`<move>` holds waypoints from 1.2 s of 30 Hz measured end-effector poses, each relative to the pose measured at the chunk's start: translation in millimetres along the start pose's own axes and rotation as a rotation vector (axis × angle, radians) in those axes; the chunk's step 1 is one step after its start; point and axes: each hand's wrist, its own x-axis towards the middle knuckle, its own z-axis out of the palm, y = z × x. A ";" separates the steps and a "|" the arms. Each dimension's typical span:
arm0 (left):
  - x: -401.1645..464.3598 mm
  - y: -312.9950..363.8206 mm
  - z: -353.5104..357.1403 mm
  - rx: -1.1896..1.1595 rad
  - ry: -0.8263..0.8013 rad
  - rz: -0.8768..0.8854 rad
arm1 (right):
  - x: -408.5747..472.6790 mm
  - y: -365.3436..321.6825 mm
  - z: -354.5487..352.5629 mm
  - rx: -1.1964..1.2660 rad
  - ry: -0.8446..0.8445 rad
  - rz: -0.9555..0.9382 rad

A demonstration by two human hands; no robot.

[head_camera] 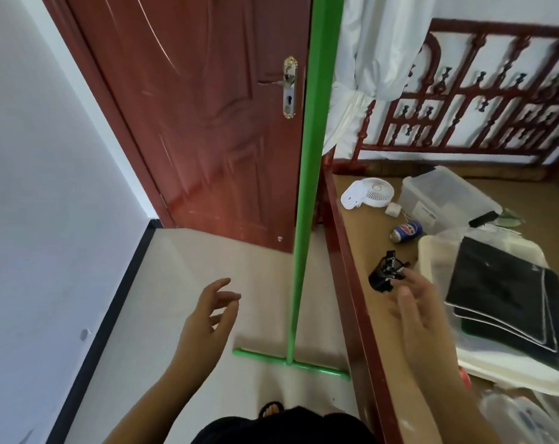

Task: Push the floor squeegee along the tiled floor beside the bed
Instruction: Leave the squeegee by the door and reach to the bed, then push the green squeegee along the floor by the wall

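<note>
Both hands are raised with fingers loosely spread and hold nothing. The left hand [212, 310] hangs over the tiled floor [162, 283] to the left of the green floor squeegee [303, 219]; the right hand [415, 307] is to its right, above the bed's wooden edge [345, 251]. The squeegee stands unheld, its blade flat on the floor against the bed edge, its handle rising past the red door [191, 123]. Right of the handle, a white fan [366, 192] and a soda can [406, 231] lie on the bed.

I see soft, even daylight. The door [188, 123] beyond my fingers shows glossy glare streaks. Both hands are slightly motion-blurred. Wide-angle distortion bends the wall [31, 187] and bed rail [351, 267] near the edges.
</note>
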 end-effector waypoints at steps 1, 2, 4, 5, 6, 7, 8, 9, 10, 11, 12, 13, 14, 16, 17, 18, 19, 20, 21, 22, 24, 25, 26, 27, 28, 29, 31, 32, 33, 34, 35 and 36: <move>15.6 9.7 6.9 0.017 -0.036 0.034 | 14.6 -12.3 3.5 -0.004 -0.049 -0.028; 30.6 19.7 15.0 0.030 -0.077 0.065 | 29.8 -24.1 8.4 -0.010 -0.113 -0.066; 56.1 38.8 33.4 0.062 -0.146 0.104 | 56.5 -46.9 19.8 -0.022 -0.279 -0.156; 66.1 48.4 42.8 0.082 -0.178 0.117 | 67.9 -59.0 25.8 -0.025 -0.361 -0.197; 74.3 56.8 52.2 0.101 -0.206 0.130 | 78.4 -69.7 32.1 -0.037 -0.435 -0.236; 80.6 63.8 60.5 0.114 -0.223 0.137 | 87.0 -79.5 38.5 -0.052 -0.511 -0.266; 85.5 69.3 67.6 0.120 -0.227 0.135 | 94.3 -88.2 44.1 -0.055 -0.583 -0.292; 89.3 73.5 73.1 0.122 -0.218 0.123 | 99.7 -95.9 49.1 -0.038 -0.645 -0.315; 92.3 76.7 76.9 0.118 -0.196 0.110 | 104.9 -100.9 53.4 -0.020 -0.675 -0.331; 94.5 79.2 79.3 0.106 -0.169 0.102 | 109.7 -104.6 56.0 -0.003 -0.682 -0.346; 96.4 80.8 80.9 0.091 -0.143 0.099 | 114.4 -106.7 57.8 0.004 -0.675 -0.360; 98.1 82.4 81.8 0.080 -0.126 0.095 | 118.2 -108.4 59.1 0.009 -0.681 -0.367; 99.1 83.5 82.3 0.083 -0.117 0.089 | 121.4 -108.8 60.6 0.009 -0.698 -0.363; 100.3 84.0 82.0 0.111 -0.109 0.081 | 125.9 -108.9 64.2 -0.003 -0.731 -0.350; 101.1 83.5 81.2 0.119 -0.101 0.076 | 127.7 -109.4 66.3 -0.011 -0.738 -0.359; 101.7 82.5 79.7 0.121 -0.090 0.068 | 129.2 -110.3 69.3 -0.013 -0.742 -0.373; 102.0 81.4 77.1 0.121 -0.079 0.057 | 130.0 -111.7 72.6 -0.008 -0.749 -0.385; 102.6 79.9 73.9 0.123 -0.066 0.043 | 131.2 -113.0 76.9 -0.004 -0.758 -0.393; 103.2 78.1 69.9 0.128 -0.051 0.030 | 132.1 -114.7 82.2 -0.002 -0.772 -0.399; 103.9 76.2 65.4 0.132 -0.032 0.017 | 132.7 -116.3 88.9 -0.008 -0.787 -0.404; 104.4 72.8 54.2 0.139 0.015 -0.009 | 132.7 -121.3 105.3 -0.014 -0.831 -0.404; 104.4 70.8 47.6 0.142 0.042 -0.025 | 132.1 -124.4 115.0 -0.008 -0.856 -0.400; 104.6 68.5 40.3 0.141 0.066 -0.042 | 131.0 -127.6 125.2 -0.003 -0.879 -0.402; 104.9 65.7 32.5 0.134 0.090 -0.058 | 129.6 -130.7 135.9 0.005 -0.902 -0.411; 105.5 62.3 24.4 0.124 0.112 -0.073 | 128.2 -133.6 147.1 0.020 -0.923 -0.427; 106.6 58.5 16.0 0.115 0.134 -0.087 | 126.5 -136.8 158.3 0.036 -0.943 -0.444; 110.8 50.2 -1.5 0.122 0.184 -0.127 | 122.5 -144.7 182.3 0.058 -0.982 -0.463; 113.8 45.1 -10.6 0.134 0.214 -0.143 | 120.7 -148.6 195.0 0.067 -1.002 -0.467; 117.0 39.9 -20.1 0.146 0.242 -0.157 | 119.1 -153.0 207.7 0.073 -1.023 -0.470; 120.4 35.0 -30.1 0.157 0.266 -0.168 | 117.5 -157.2 221.1 0.074 -1.043 -0.477; 123.6 30.1 -40.3 0.166 0.286 -0.174 | 116.2 -161.3 233.9 0.077 -1.064 -0.483; 127.1 24.6 -50.2 0.169 0.302 -0.180 | 114.9 -165.0 246.4 0.084 -1.081 -0.488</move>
